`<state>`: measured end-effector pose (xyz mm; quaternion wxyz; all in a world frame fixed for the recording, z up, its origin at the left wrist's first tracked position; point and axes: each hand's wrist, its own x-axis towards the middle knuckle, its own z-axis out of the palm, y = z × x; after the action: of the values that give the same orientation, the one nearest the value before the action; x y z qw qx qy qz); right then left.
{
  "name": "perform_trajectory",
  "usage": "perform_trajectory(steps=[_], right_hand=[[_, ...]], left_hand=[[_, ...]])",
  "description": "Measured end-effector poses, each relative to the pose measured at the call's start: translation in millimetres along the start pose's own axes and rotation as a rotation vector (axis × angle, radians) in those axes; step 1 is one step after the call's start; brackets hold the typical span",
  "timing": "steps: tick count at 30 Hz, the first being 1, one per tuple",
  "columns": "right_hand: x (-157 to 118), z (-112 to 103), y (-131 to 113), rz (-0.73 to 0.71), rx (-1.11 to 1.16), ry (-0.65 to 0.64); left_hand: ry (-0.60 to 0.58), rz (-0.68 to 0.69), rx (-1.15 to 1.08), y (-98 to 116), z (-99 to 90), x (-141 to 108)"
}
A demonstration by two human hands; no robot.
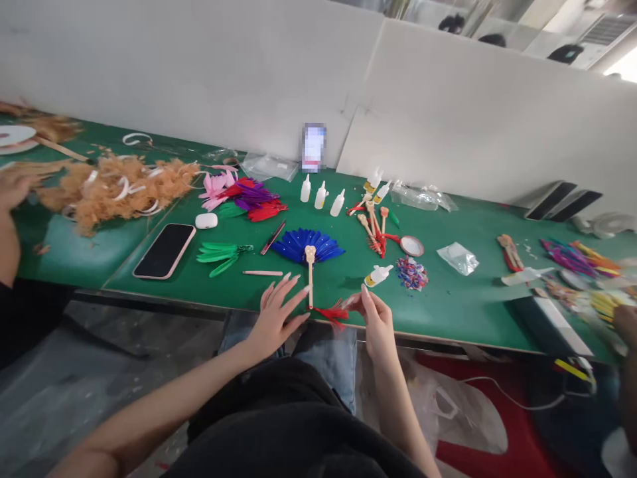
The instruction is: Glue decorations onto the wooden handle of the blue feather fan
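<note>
A blue feather fan (309, 245) with a pale wooden handle lies on the green table, and a red tassel (332, 313) spreads out at the handle's lower end. My left hand (277, 315) rests left of the handle with its fingers spread. On the other side, my right hand (374, 318) has thumb and forefinger together beside the tassel's right end; whether it grips the strands is too small to tell. Just above that hand a white glue bottle (378, 275) lies tilted, left of a pile of small coloured gems (411, 273). Pink tweezers (263, 273) lie above my left hand.
Green feathers (219, 255), a phone (165, 251) and a white earbud case (206, 220) are on the left. Several glue bottles (321, 196) stand behind the fan, near wooden handles (371, 222). Other people's hands show at both edges, one beside tan trim (119, 189).
</note>
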<state>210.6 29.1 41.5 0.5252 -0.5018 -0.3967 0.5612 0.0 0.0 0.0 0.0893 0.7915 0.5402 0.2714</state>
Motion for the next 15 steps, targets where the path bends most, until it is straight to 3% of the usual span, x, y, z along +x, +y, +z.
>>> perform_trajectory(steps=[4, 7, 11, 15], right_hand=[[-0.8, -7.3, 0.9, -0.015, 0.025, 0.054], [-4.0, -12.3, 0.6, -0.026, 0.023, 0.069], [-6.2, -22.7, 5.2, -0.019, 0.004, 0.120], [-7.3, -32.3, 13.2, -0.025, -0.016, 0.143]], left_hand=[[0.088, -0.096, -0.362, 11.7, -0.6, 57.5], [-0.019, -0.099, -0.536, 19.6, 7.5, 109.3], [-0.174, -0.007, -0.492, 35.9, 24.4, 173.0], [-0.243, 0.079, -0.455, 64.6, 44.6, 225.0]])
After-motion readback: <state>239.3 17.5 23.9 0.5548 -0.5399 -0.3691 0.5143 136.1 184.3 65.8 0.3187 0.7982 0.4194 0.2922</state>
